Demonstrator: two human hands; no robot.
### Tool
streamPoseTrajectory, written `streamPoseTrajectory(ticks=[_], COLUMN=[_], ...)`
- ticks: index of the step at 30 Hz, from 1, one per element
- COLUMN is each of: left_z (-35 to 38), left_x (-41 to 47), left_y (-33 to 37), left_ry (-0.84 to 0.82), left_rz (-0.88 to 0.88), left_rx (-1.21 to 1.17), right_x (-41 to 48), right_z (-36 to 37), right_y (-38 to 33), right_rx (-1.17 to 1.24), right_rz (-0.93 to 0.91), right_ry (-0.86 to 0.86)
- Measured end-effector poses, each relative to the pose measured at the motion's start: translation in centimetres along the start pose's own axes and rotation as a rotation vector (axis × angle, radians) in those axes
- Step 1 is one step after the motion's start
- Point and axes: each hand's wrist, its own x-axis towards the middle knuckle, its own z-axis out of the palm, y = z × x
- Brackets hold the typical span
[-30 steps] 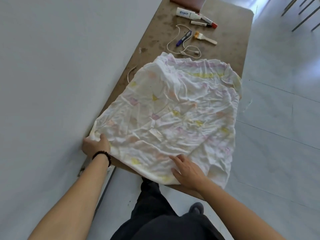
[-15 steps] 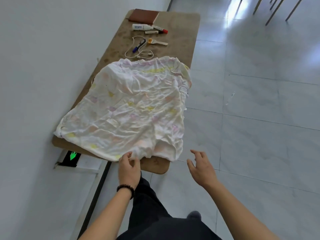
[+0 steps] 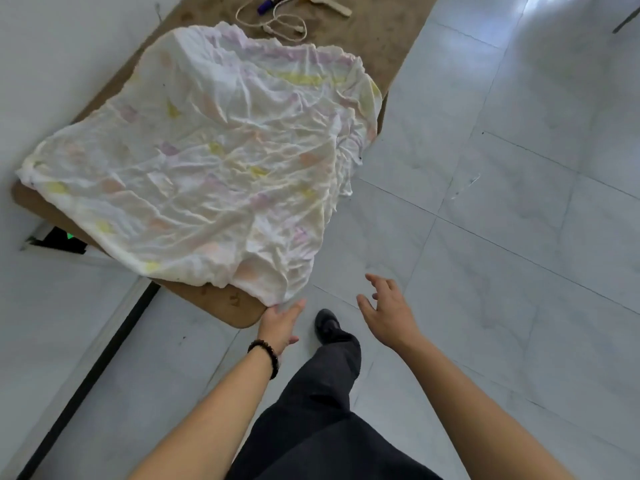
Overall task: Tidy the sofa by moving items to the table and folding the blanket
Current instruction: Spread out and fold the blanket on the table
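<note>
A crumpled white blanket [image 3: 214,161] with faint pink and yellow marks lies spread over the near end of the brown table [image 3: 221,306], its right side hanging over the table's edge. My left hand [image 3: 280,323], a dark bead bracelet on its wrist, reaches to the blanket's near right corner, and its straight fingertips touch the cloth there. My right hand [image 3: 388,313] hovers over the floor to the right of that corner, fingers spread, holding nothing.
At the table's far end lie a white cord [image 3: 277,19], a blue pen [image 3: 266,5] and a small brush [image 3: 332,5]. A white wall runs along the left. Grey floor tiles spread to the right. My dark shoe [image 3: 327,325] stands between my hands.
My left hand slid from the blanket's near left corner along the near edge to its right corner. My right hand lifted off the cloth and now hangs over the floor.
</note>
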Motion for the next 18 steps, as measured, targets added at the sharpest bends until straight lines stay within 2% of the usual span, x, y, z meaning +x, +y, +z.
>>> streamPoseTrajectory(ticks=[5,9,12,18], left_z=[4.2,5.5,5.7,8.4], left_x=[2.6,1.7,0.1,-4.6], left_y=[1.5,2.8,3.3,3.3], left_ry=[0.219,0.394,0.503,0.636], left_rz=[-0.207,-0.187,-0.135,-0.025], left_rx=[-0.694,-0.764,-0.849,-1.125], right_x=[5.8,11.0,14.5,20.5], right_z=[-3.4,-6.3,-7.3,-7.0], right_y=[-0.8,-2.7,-3.6,-4.6], right_rx=[-0.113,-0.013,0.253,0.513], right_rz=[-0.069,-0.051,0.096,0.346], right_ry=[-0.215,-0.3,-0.385,-0.619])
